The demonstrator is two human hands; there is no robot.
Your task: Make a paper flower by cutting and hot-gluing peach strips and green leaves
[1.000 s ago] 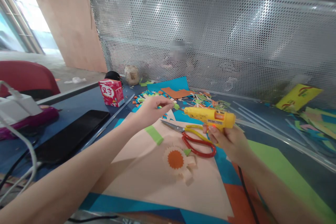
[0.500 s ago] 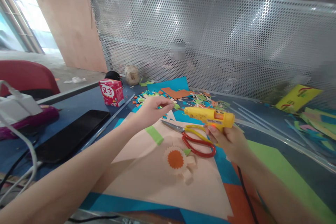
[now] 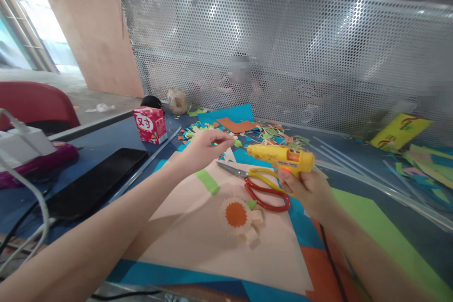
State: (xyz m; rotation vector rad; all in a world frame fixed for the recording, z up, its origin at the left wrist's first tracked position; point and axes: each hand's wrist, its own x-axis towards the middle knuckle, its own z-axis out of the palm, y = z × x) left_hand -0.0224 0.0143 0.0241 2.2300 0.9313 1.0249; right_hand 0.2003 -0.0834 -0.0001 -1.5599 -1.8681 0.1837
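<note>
My right hand [image 3: 307, 188] grips a yellow hot glue gun [image 3: 279, 156] by its handle, its nozzle aimed left and a small red light glowing on its side. Facing the nozzle, my left hand [image 3: 208, 147] pinches a small green paper piece [image 3: 237, 143] between thumb and fingertips. Below them lie scissors [image 3: 265, 196] with red and yellow handles. A round paper flower [image 3: 236, 214] with an orange centre and peach loops rests on a peach sheet [image 3: 198, 255], near a green paper strip [image 3: 208, 182].
Paper scraps [image 3: 279, 137] are heaped at the back before a perforated metal screen [image 3: 283, 56]. At left stand a pink box [image 3: 150, 125], a black phone [image 3: 99, 181] and a purple power strip [image 3: 67, 153]. Clear glue sticks [image 3: 339, 160] and a yellow packet [image 3: 399, 132] lie right.
Almost nothing differs. The glue gun sits very slightly further left, together with a small shift of the whole view; both hands keep their holds.
</note>
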